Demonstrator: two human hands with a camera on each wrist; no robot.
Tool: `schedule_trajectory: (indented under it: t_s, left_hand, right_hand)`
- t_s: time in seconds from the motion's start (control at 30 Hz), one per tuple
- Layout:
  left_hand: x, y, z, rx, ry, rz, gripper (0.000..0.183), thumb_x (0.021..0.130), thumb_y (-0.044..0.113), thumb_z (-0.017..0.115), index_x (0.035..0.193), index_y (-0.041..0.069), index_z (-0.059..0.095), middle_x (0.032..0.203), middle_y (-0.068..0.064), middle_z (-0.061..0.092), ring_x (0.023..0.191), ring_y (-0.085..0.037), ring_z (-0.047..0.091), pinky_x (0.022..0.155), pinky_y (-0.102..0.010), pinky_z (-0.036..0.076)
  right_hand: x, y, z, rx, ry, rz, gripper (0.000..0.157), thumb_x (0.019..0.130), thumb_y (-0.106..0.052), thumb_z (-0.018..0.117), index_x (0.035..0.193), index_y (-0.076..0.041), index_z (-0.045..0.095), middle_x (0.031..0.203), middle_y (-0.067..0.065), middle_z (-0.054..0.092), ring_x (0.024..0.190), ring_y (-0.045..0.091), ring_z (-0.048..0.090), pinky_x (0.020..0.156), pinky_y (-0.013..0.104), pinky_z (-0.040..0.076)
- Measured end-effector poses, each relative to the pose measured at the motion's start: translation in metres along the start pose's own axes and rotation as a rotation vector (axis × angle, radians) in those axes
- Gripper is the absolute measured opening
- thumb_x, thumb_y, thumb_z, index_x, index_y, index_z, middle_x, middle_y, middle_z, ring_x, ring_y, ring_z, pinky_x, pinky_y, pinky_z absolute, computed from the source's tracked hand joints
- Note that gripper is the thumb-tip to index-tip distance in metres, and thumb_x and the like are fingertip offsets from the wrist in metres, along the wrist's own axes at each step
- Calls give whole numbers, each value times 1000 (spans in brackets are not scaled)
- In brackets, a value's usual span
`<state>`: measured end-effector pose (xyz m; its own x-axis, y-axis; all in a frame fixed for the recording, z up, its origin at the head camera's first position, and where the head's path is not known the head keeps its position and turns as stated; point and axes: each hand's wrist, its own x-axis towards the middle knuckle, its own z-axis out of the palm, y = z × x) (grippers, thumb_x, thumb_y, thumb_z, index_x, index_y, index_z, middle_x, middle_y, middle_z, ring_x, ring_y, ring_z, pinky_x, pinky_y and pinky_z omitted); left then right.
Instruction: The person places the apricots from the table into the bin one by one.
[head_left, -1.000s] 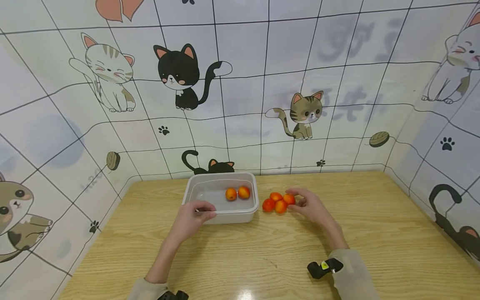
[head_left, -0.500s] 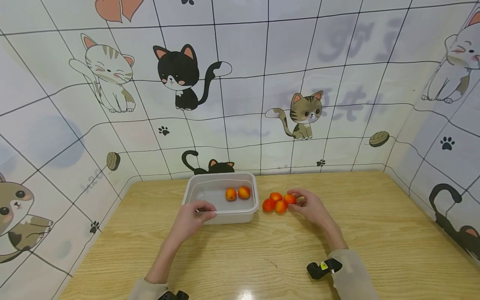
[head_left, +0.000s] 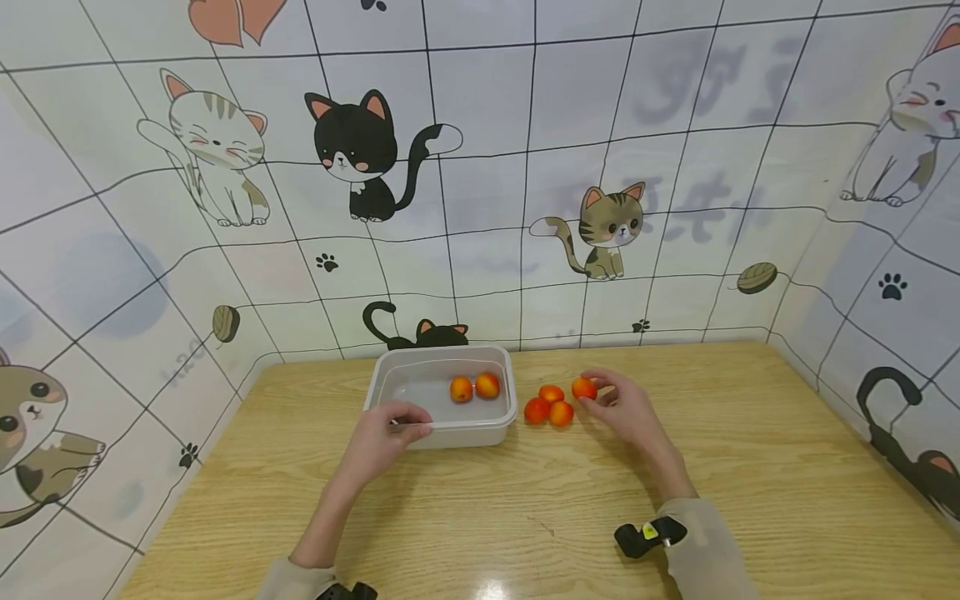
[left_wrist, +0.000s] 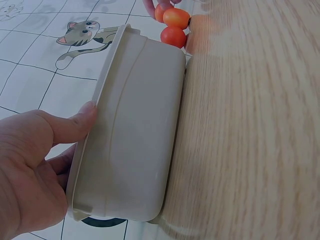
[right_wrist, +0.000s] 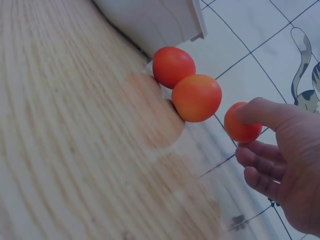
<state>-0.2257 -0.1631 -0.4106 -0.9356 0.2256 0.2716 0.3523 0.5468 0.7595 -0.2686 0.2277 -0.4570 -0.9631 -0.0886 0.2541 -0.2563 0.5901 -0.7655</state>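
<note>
My left hand grips the near left rim of a pale plastic box. The left wrist view has the thumb on the outside of that rim. Inside the box lie two orange-red tomatoes. Between thumb and fingers, my right hand pinches another small tomato, held a little above the tabletop. To its left sit three more tomatoes, bunched together beside the box; a red tomato and an orange one show in the right wrist view.
The wooden table runs back to a wall covered with printed cats and grid lines. The box stands close to that wall. A black device is strapped on the right sleeve.
My right hand has drawn one tomato away from the bunch, slightly up and to the right. The left hand and the box have stayed where they were.
</note>
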Motion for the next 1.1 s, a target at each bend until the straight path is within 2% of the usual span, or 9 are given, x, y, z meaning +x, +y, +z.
schedule_trajectory:
  t_s: [0.17, 0.3, 0.57, 0.83, 1.1]
  left_hand:
    - [0, 0, 0, -3, 3, 2, 7, 85, 8, 81, 88, 7, 75, 85, 3, 71, 83, -14, 62, 79, -32, 55]
    - [0, 0, 1, 4, 7, 3, 7, 85, 8, 81, 87, 8, 75, 84, 4, 71, 83, -14, 62, 79, -32, 55]
    - [-1, 2, 1, 9, 2, -10, 5, 86, 6, 80, 88, 7, 75, 83, 6, 70, 82, -14, 62, 80, -32, 55]
    - [0, 1, 0, 4, -4, -2, 8, 86, 10, 80, 89, 4, 75, 85, 4, 71, 83, -14, 63, 80, -34, 55]
    - [0, 0, 0, 7, -2, 0, 10, 86, 11, 81, 90, 4, 75, 85, 3, 71, 83, -14, 63, 81, -35, 55]
  right_hand:
    - [0, -4, -3, 13, 15, 3, 43, 92, -12, 76, 132, -7, 62, 115, 18, 64, 84, 25, 61, 67, 28, 53]
    - [1, -14, -6, 15, 34, -35, 42, 91, -14, 76, 131, -7, 63, 114, 19, 65, 82, 24, 61, 61, 27, 51]
    - [3, -34, -5, 18, 46, -123, 41, 90, -13, 78, 128, -5, 65, 113, 18, 68, 77, 21, 61, 66, 27, 52]
    - [4, -51, 1, 22, 37, -169, 41, 88, -12, 79, 126, -7, 66, 112, 10, 69, 79, 21, 60, 69, 30, 52]
    - [2, -70, 9, 41, 8, -227, 41, 88, -13, 80, 126, -9, 66, 109, 9, 68, 76, 20, 60, 62, 28, 52]
